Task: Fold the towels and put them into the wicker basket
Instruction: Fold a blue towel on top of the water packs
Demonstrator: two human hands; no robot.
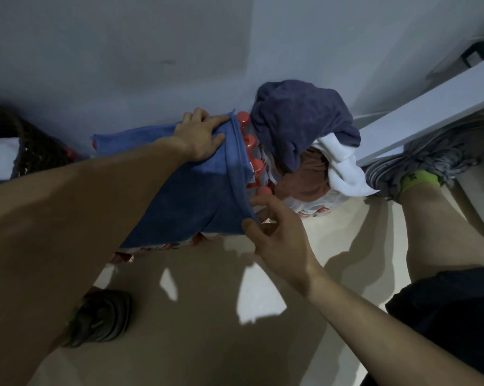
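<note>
A blue towel lies spread over a pack of red-capped bottles on the floor. My left hand presses flat on its far corner, fingers spread. My right hand pinches the towel's near right corner between thumb and fingers. To the right sits a heap of unfolded towels: a dark purple one on top, a brownish-pink one below and a white one. The dark wicker basket stands at the far left, with something white inside it.
A pale wall rises just behind the bottles. A white board slants in at the right above my right shoe. My left shoe rests on the beige tiled floor near me.
</note>
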